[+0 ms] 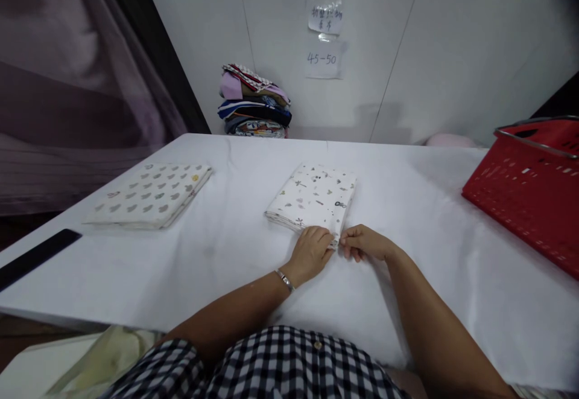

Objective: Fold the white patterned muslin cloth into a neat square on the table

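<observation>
A folded white cloth [316, 197] with small printed motifs lies flat on the middle of the table. At its near edge my left hand [311, 254] has its fingers on top and its thumb at the layered side, gripping the cloth close to the corner. My right hand [365, 243] pinches that same near right corner between thumb and fingertips, and its other fingers curl below. The fingertips partly hide the corner. Further left lies a second folded cloth [147, 197], white with rows of grey shapes, which neither hand touches.
The table [217, 266] has a white cover. A red plastic basket [529, 188] stands at its right side, and a flat black object [40, 257] lies at the left edge. Behind the table rises a stack of folded fabrics [256, 103]. Handwritten paper signs [324, 59] hang on the wall.
</observation>
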A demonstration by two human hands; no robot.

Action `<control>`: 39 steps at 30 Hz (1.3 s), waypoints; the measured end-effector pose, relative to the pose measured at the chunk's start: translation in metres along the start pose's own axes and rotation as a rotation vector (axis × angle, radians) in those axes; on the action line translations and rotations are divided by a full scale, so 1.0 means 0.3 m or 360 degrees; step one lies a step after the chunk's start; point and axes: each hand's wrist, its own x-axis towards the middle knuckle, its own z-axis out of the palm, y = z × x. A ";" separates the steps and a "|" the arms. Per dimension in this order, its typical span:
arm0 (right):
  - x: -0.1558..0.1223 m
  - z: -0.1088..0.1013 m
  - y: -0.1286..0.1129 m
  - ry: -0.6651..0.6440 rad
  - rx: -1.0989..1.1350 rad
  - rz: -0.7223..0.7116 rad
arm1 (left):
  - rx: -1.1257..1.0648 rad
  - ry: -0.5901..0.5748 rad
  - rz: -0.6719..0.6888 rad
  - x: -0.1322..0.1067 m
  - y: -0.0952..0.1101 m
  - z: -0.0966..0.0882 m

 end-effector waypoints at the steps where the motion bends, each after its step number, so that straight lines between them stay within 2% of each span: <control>1: 0.001 -0.007 0.001 0.0080 0.0016 -0.0030 | 0.0009 -0.0003 -0.0003 0.002 0.001 0.000; 6: 0.034 -0.021 0.018 0.0591 0.0265 -0.0128 | 0.0040 -0.0007 0.0028 0.011 0.004 0.000; 8: 0.050 -0.010 0.021 0.0662 0.0305 -0.0126 | 0.0070 -0.0029 0.0064 0.011 0.003 -0.002; 14: 0.075 0.055 0.010 0.0987 0.0171 -0.0342 | 0.0064 -0.0023 0.0123 0.010 0.002 -0.004; 19: 0.089 0.075 0.009 0.1031 0.0086 -0.0400 | 0.0043 -0.0020 0.0137 0.010 -0.004 0.003; 22: 0.089 0.062 0.015 0.1034 0.0135 -0.0338 | 0.0031 -0.0029 0.0125 0.007 -0.007 0.006; 28: 0.091 0.041 0.017 0.0906 0.0169 -0.0257 | 0.0034 -0.0040 0.0110 0.003 -0.007 0.009; 34: 0.157 0.028 0.010 0.1107 0.0183 -0.0334 | 0.0037 -0.0069 0.0106 0.007 -0.005 0.008; 39: 0.181 0.018 0.030 0.1162 0.0224 -0.0323 | 0.0022 -0.0073 0.0120 0.005 -0.004 0.003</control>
